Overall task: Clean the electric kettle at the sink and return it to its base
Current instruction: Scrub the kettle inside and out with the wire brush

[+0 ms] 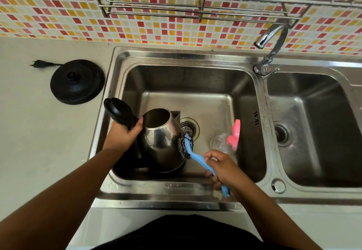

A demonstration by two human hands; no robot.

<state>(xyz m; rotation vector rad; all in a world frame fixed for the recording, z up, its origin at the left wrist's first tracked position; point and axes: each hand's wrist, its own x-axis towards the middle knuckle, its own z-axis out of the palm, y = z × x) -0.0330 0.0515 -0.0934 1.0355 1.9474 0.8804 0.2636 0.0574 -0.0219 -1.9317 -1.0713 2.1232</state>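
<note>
- Two hands busy: left hand [121, 136] curls round the kettle [162, 144] handle (lid open).
- Right hand [223, 168] grips the blue scrubber [197, 156], seemingly against the kettle's side.

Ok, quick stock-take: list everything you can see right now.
kettle: one, steel, black lid open, left basin
scrubber: one, blue handle, wire head on kettle's side
bottle: one, clear, pink top, left basin
kettle base: one, black, counter left of sink
plug: one, black, behind base
sink: one, steel, two basins
tap: one, chrome, running, between basins
rack: one, wire, tiled wall
left hand: grips kettle handle
right hand: grips scrubber handle
</note>
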